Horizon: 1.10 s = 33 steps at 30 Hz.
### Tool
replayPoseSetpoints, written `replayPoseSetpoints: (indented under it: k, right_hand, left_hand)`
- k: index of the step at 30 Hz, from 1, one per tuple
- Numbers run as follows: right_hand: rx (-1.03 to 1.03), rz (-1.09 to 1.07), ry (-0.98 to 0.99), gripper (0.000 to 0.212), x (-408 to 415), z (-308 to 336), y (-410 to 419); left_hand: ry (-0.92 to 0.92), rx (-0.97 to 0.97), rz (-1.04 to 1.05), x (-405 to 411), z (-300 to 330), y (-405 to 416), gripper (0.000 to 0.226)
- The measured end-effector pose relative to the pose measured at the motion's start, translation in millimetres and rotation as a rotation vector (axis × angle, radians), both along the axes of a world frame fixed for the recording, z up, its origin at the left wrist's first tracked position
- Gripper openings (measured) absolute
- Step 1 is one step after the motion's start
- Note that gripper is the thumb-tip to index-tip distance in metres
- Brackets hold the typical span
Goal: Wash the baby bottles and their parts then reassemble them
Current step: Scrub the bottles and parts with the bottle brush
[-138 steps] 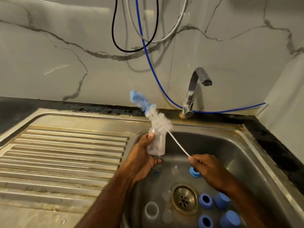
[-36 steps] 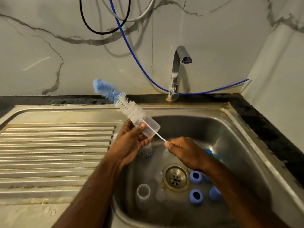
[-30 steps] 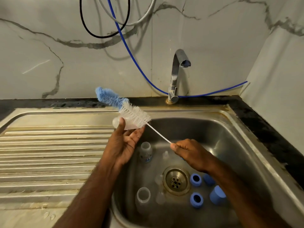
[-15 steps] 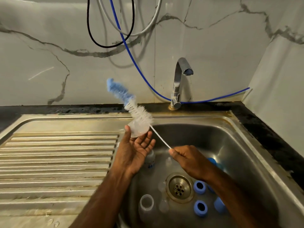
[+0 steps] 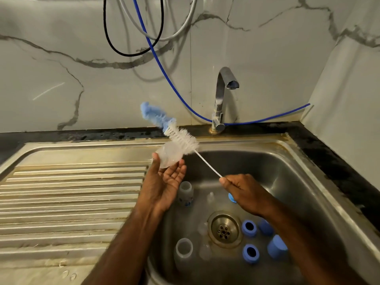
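My left hand [image 5: 164, 182] is palm up over the sink's left rim and holds a clear baby bottle [image 5: 169, 156] between thumb and fingertips, tilted on its side. My right hand [image 5: 246, 192] pinches the thin wire handle of a bottle brush [image 5: 183, 140]. The white bristles lie against the bottle's upper side, and the blue sponge tip points up and left. Two more clear bottles [image 5: 185, 192] [image 5: 184, 249] stand in the sink basin [image 5: 287, 177]. Clear teats [image 5: 205, 251], blue rings [image 5: 249, 228] and blue caps [image 5: 276, 246] lie around the drain [image 5: 224, 229].
A steel tap [image 5: 222, 99] stands behind the basin with no water running. The ribbed drainboard [image 5: 72, 192] stretches to the left. A blue hose [image 5: 185, 103] and other cables hang on the marble wall. A dark counter edge borders the sink on the right.
The left hand has turned the bottle from pointing right to lying tilted left, and its fingers have spread under it. The brush has slid from inside the bottle to against its outside.
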State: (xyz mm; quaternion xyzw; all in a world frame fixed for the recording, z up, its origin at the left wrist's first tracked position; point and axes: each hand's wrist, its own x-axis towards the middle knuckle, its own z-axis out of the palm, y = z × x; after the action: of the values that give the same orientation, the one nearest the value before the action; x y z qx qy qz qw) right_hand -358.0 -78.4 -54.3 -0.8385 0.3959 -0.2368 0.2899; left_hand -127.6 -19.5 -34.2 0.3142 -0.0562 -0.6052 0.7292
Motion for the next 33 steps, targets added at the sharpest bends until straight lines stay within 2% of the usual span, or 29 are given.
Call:
replayPoseSetpoints:
  k: [2,5,9,12,14,16,18,19,23,25,28,30,33]
  right_hand:
    - [0.007,0.026,-0.01,0.05,8,-4,2]
    - [0.058,0.092,0.03,0.049,1,-2,0]
    - [0.089,0.065,-0.019,0.049,-2,0,-1]
    - [0.094,0.104,-0.019,0.047,12,-4,7]
    - [0.068,0.073,0.009,0.047,12,-5,5]
    - [0.051,-0.04,0.003,0.048,2,-3,-1]
    - [0.035,-0.129,0.003,0.049,-7,-2,-8]
    - [0.028,-0.147,0.007,0.05,-10,-2,-10]
    - [0.032,-0.153,0.024,0.052,-11,-2,-10]
    - [0.076,-0.165,0.038,0.053,-12,-3,-11]
    - [0.125,-0.173,0.09,0.053,-16,-4,-11]
    - [0.145,-0.181,0.101,0.051,-20,-5,-9]
    - [0.171,-0.202,0.087,0.051,-23,-6,-8]
  left_hand:
    - [-0.025,0.015,-0.022,-8,-1,0,0.062]
    - [0.05,-0.021,0.009,0,1,-2,0.061]
    - [0.026,-0.023,-0.027,-7,0,-1,0.062]
    - [0.014,-0.016,-0.061,-15,-3,1,0.052]
    - [0.012,-0.001,-0.028,-8,-3,0,0.044]
    - [-0.067,0.008,-0.02,-2,-3,-1,0.037]
    - [-0.24,-0.005,-0.018,0,-4,1,0.038]
    - [-0.384,-0.018,-0.012,1,-5,3,0.044]
    - [-1.322,-0.009,0.005,5,-8,12,0.057]
    - [-1.586,-0.055,-0.026,4,-5,16,0.06]
    - [-1.742,-0.263,-0.083,-2,-6,19,0.065]
    - [-1.807,-0.23,-0.189,-6,-9,21,0.073]
    - [-2.0,-0.07,-0.333,-11,-21,20,0.072]
